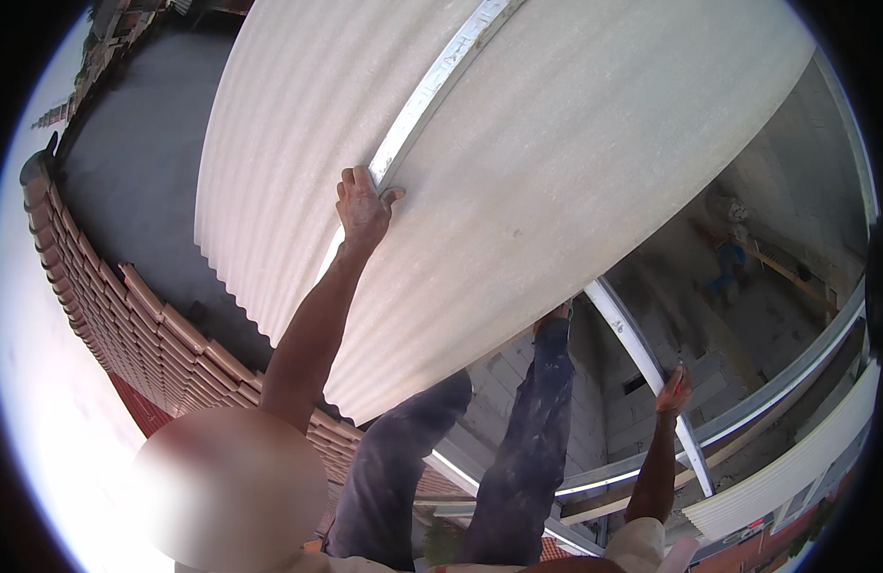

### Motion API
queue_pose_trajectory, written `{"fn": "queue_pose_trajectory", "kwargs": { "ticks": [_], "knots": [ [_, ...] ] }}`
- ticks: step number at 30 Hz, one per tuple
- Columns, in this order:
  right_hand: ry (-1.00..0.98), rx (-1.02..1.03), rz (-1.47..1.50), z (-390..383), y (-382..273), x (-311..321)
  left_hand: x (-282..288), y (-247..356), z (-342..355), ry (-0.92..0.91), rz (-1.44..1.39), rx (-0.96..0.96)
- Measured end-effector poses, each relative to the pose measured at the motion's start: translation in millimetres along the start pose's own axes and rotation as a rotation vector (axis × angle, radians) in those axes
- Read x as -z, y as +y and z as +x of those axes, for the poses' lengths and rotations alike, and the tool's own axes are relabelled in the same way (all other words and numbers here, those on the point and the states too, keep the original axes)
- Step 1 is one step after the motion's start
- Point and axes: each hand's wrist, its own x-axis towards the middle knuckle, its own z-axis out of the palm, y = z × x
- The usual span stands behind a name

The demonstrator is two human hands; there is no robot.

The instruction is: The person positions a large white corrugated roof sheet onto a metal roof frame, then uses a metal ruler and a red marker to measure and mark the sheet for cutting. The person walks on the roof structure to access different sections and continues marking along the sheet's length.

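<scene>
At the upper middle, my left hand (366,207) is closed over a long metal strip (432,93) that lies across a large pale corrugated roofing sheet (556,181). My thumb is spread to the strip's right side. To the lower right, my right hand (674,391) is closed around a small, slim object with red on it, mostly hidden by the fingers; its kind does not show. That hand is beside a metal roof beam (625,322). My legs, in dark trousers (523,458), show below the sheet's lower edge.
Reddish-brown roof tiles (165,334) run along the left. Under the frame at right lies a deep space with grey block walls (685,399) and something blue (726,272) far down. A curved metal beam (747,420) crosses there. Another corrugated sheet (785,477) is at lower right.
</scene>
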Motion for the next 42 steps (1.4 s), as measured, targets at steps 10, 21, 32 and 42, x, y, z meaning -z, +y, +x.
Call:
{"fn": "queue_pose_trajectory", "kwargs": {
  "ticks": [10, 21, 32, 42],
  "knots": [
    [0.064, -0.155, 0.025, 12.5, -94.2, 18.4, 5.9, 0.8, 2.3, 0.03, -0.131, 0.087],
    [-0.214, 1.347, -0.271, 255.6, -641.8, -20.8, 23.6, -2.4, 6.9, -0.045, -0.207, 0.227],
    [-0.331, 1.523, -0.827, 311.6, -673.0, -76.5, 26.7, -7.8, -2.8, -0.036, -0.266, 0.285],
    [-0.356, 1.636, -0.903, 325.2, -676.9, -80.5, 12.1, -14.5, -9.3, 0.119, -0.312, 0.306]
  ]
}}
